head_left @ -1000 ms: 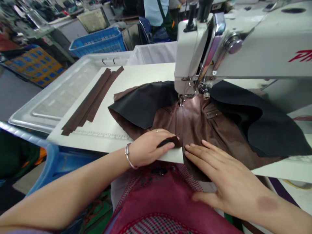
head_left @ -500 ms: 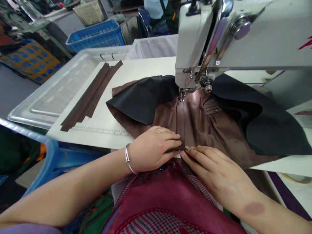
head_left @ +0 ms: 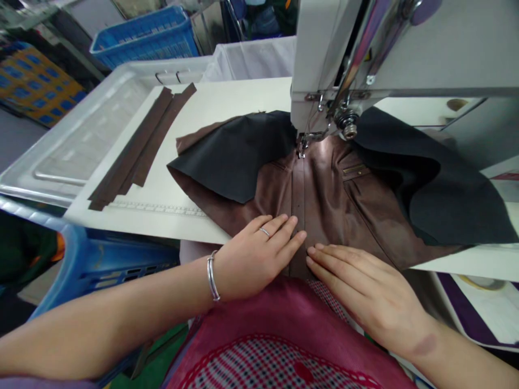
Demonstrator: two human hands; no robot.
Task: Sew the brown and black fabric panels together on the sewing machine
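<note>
Brown leather (head_left: 324, 205) with a stitched centre strip and a small zip opening runs under the needle of the white sewing machine (head_left: 316, 70). Black pieces (head_left: 239, 162) lie folded over it on both sides. My left hand (head_left: 259, 251), with a ring and bracelet, rests flat on the leather left of the strip, fingers spread. Just right of the strip, near the front edge, my right hand (head_left: 360, 281) lies flat with its fingers stretched out. Neither hand grips anything.
Brown strips (head_left: 138, 146) lie on the white table (head_left: 219, 97) beside a printed ruler (head_left: 162, 208). A clear plastic tray (head_left: 60, 156) is at the left. Blue baskets stand behind (head_left: 146, 40) and at the lower left (head_left: 109, 259). A tape roll (head_left: 482, 282) is at the right.
My left hand has let go of the folded front edge and flattened, fingers spread. The leather's front end now lies unfolded toward me. The view has shifted slightly.
</note>
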